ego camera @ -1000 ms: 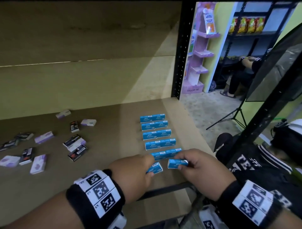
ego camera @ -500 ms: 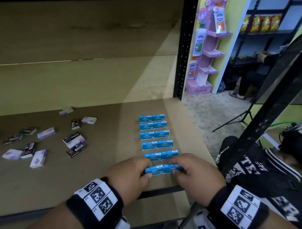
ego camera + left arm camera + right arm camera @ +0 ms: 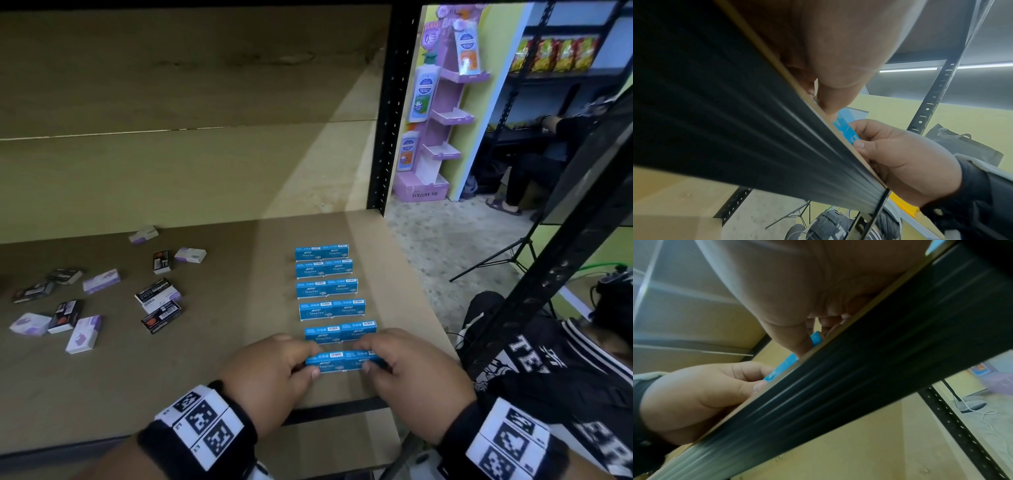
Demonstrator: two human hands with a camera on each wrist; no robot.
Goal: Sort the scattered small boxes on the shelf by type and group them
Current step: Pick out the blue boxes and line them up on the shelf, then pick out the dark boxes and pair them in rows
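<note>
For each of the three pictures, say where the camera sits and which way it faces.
Head: on the head, looking down at the shelf; left hand and right hand hold the blue boxes.
Left wrist: below the shelf edge, facing up; both hands.
Right wrist: the same, mirrored.
Shared: the blue boxes.

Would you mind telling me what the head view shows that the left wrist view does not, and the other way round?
Only the head view shows the five finished rows of blue staple boxes and the unsorted purple and black boxes scattered to the left on the shelf board.

Only the left wrist view shows the black underside of the shelf edge and a ceiling light strip.

Both show the left hand and right hand pinching the nearest pair of blue boxes at the front edge.
</note>
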